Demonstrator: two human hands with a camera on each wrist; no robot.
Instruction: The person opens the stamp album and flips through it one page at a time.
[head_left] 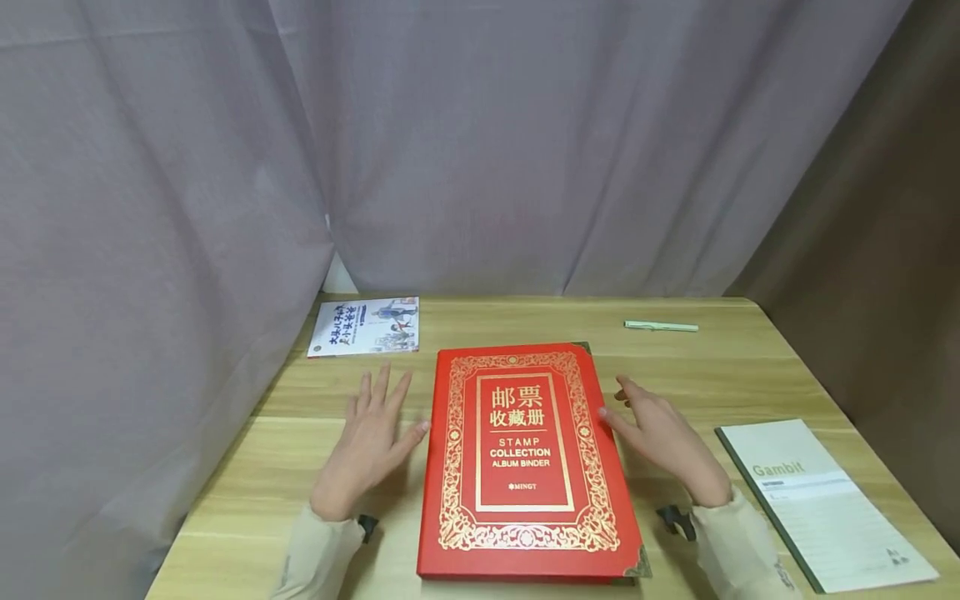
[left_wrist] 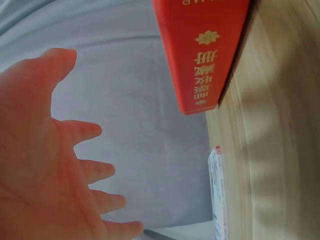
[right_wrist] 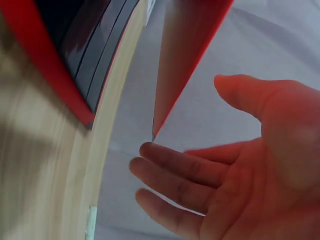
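A red album with gold lettering, "Stamp Collection Album Binder", lies flat in the middle of a wooden table. My left hand rests palm down just left of it, fingers spread, thumb near the left edge. In the left wrist view that hand holds nothing and the album's spine lies beyond it. My right hand is at the album's right edge, fingers straight, thumb tip touching it. In the right wrist view the open palm sits beside a red cover corner standing off dark page edges.
A small illustrated booklet lies at the table's far left corner. A pale green pen lies at the far right. A white and green "Gambit" notebook sits at the near right edge. Grey curtains close off the back and left.
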